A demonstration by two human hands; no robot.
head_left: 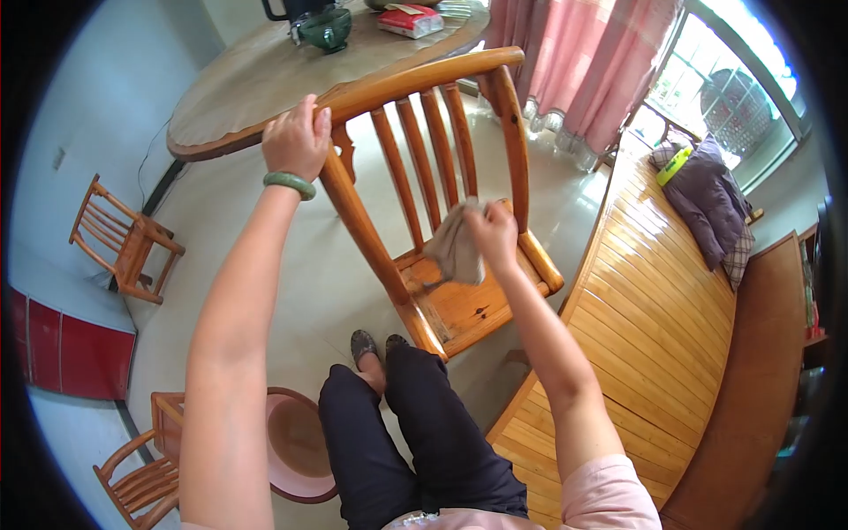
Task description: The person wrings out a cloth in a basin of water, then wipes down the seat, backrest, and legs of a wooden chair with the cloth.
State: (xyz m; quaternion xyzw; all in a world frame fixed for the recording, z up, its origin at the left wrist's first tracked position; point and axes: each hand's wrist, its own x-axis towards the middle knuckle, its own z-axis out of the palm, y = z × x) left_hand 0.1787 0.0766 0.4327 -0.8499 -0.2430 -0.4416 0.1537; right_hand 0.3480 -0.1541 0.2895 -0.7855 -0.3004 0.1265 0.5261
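Observation:
A wooden chair (pixel 459 322) with a slatted back stands in front of me, its seat turned toward my legs. My left hand (pixel 299 140), a green bangle on its wrist, is wrapped over the left top corner of the backrest. In my right hand (pixel 493 231) is a bunched grey-beige cloth (pixel 458 247), gripped at its upper end. The cloth hangs in front of the back slats, its lower part over the seat. Dark spots mark the seat's wood near the front.
Behind the chair is a round table (pixel 238 97) with a green glass bowl (pixel 327 32) and a red tissue pack (pixel 411 21). A basin of cloudy water (pixel 296 433) sits by my left leg. Right lies a slatted wooden platform (pixel 654 291); two small chairs (pixel 132 238) stand left.

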